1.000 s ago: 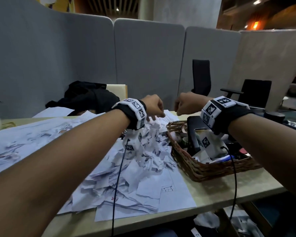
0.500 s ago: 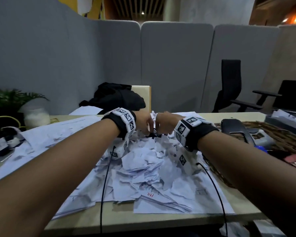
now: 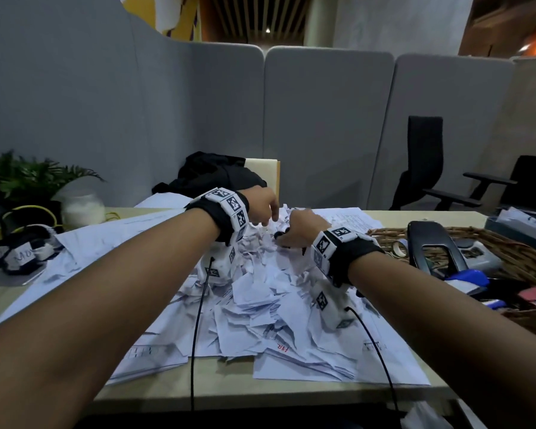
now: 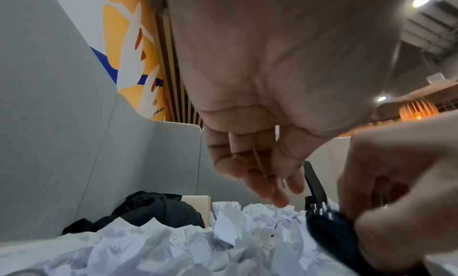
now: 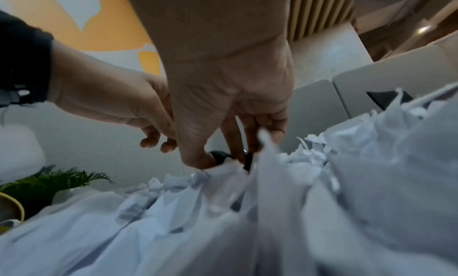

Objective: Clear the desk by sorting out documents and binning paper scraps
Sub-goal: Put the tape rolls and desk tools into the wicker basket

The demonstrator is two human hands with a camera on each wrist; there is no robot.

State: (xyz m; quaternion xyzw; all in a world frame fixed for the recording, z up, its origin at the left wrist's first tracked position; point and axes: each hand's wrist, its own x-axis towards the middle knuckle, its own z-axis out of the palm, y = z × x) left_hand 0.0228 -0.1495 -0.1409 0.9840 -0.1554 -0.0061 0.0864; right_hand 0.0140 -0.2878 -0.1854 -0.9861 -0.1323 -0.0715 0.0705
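Note:
A heap of torn white paper scraps (image 3: 260, 283) lies on flat printed sheets (image 3: 338, 366) in the middle of the desk. Both hands are at the far top of the heap. My left hand (image 3: 265, 212) hangs just over the scraps with loosely curled fingers (image 4: 270, 182) and holds nothing. Close beside it, my right hand (image 3: 297, 230) pinches a small black object (image 3: 279, 235) between thumb and fingers, low among the scraps (image 5: 219, 156). In the left wrist view the object (image 4: 329, 229) looks dark and blurred; what it is cannot be told.
A wicker basket (image 3: 523, 252) holding a black hole punch (image 3: 431, 246) and small stationery stands at the right. A black bag (image 3: 217, 178) lies behind the heap. A plant (image 3: 28, 178), a white jar (image 3: 84, 209) and cables (image 3: 22, 252) crowd the left. Grey partitions close the back.
My right hand came left from above the basket to the top of the heap beside my left hand and now pinches the black object. The head view swung left.

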